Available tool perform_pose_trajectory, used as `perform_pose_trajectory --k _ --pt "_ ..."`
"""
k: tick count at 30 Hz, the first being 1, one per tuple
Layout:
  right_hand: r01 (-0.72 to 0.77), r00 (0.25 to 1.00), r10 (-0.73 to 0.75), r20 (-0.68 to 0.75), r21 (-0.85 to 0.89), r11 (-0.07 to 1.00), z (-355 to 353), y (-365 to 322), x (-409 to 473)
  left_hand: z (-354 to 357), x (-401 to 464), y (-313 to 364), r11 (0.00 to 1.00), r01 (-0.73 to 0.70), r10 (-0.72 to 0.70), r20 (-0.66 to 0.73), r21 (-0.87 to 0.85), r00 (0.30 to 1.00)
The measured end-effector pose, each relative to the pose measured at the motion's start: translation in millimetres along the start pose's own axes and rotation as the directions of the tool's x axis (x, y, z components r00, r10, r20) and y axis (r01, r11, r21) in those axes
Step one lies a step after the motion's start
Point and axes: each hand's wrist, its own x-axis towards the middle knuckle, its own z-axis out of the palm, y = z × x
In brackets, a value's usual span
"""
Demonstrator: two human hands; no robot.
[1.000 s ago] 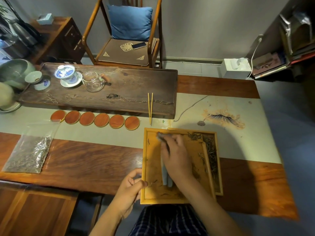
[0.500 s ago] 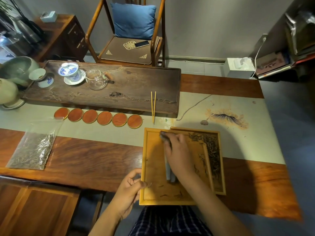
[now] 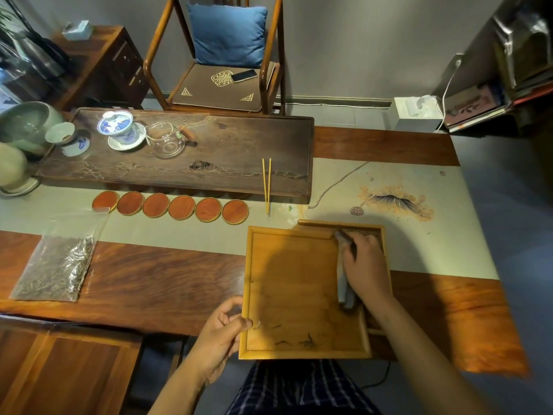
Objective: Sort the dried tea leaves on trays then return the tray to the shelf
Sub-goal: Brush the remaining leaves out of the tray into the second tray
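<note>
Right hand [image 3: 365, 265] now at tray's [image 3: 302, 353] right edge

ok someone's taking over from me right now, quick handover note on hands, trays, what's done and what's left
Left hand: grips the near left edge of the front tray, steadying it.
Right hand: holds a grey brush at the front tray's right rim, its tip at the far right corner.
Front tray lies partly over the back tray at the table's near edge.
Done: front tray mostly swept clean.
Left: a few stray leaves near its front edge need brushing over; then shelve the tray. The back tray's contents are mostly hidden by the hand.
</note>
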Motion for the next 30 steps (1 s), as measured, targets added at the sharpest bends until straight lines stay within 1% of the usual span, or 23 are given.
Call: perform_pose_trajectory --k 2,4,6,8,11,16,19,21,22,24,26,27,28,30 --pt "0.060 0.998 -0.058 -0.021 0.070 0.996 -4 -14 -7 0 -1 1 1.000 0.001 0.000 -0.007 0.013 1.000" --pt "0.138 0.990 -0.139 0.000 0.148 0.979 -3 -34 -22 1 0 1 1.000 0.004 -0.004 -0.013 0.005 1.000" --pt "0.192 0.974 -0.215 0.075 0.237 0.953 5 -54 -40 3 2 -1 1.000 -0.004 0.004 -0.008 -0.003 1.000" --pt "0.196 0.949 -0.263 0.171 0.332 0.923 17 -72 -57 5 2 -1 1.000 -0.017 0.017 0.005 -0.004 1.000" --pt "0.195 0.917 -0.314 0.247 0.409 0.891 34 -88 -70 9 -1 3 0.999 -0.016 0.018 0.050 -0.048 0.999" --pt "0.208 0.882 -0.344 0.323 0.390 0.897 42 -87 -75 7 1 1 0.996 -0.038 0.039 0.005 -0.078 0.999" --pt "0.215 0.827 -0.369 0.424 0.368 0.905 38 -75 -82 6 2 1 0.992 -0.047 0.050 0.022 -0.121 0.998" --pt "0.194 0.788 -0.376 0.487 0.383 0.903 34 -68 -84 7 2 3 0.991 -0.058 0.062 0.027 -0.123 0.998" --pt "0.176 0.784 -0.373 0.496 0.399 0.900 31 -66 -84 7 3 4 0.991 -0.063 0.067 0.031 -0.121 0.997" --pt "0.156 0.824 -0.349 0.446 0.414 0.897 25 -64 -82 6 5 5 0.990 -0.066 0.071 0.036 -0.126 0.997" --pt "0.187 0.874 -0.328 0.358 0.376 0.908 22 -64 -77 6 6 7 0.989 -0.070 0.076 0.047 -0.134 0.996" --pt "0.203 0.884 -0.326 0.335 0.353 0.914 21 -66 -76 7 6 8 0.989 -0.073 0.080 0.048 -0.130 0.996" --pt "0.213 0.882 -0.330 0.338 0.339 0.916 22 -69 -76 8 7 8 0.989 -0.077 0.084 0.048 -0.126 0.995" --pt "0.226 0.850 -0.356 0.387 0.342 0.912 24 -74 -79 11 7 8 0.988 -0.087 0.092 0.041 -0.124 0.995"
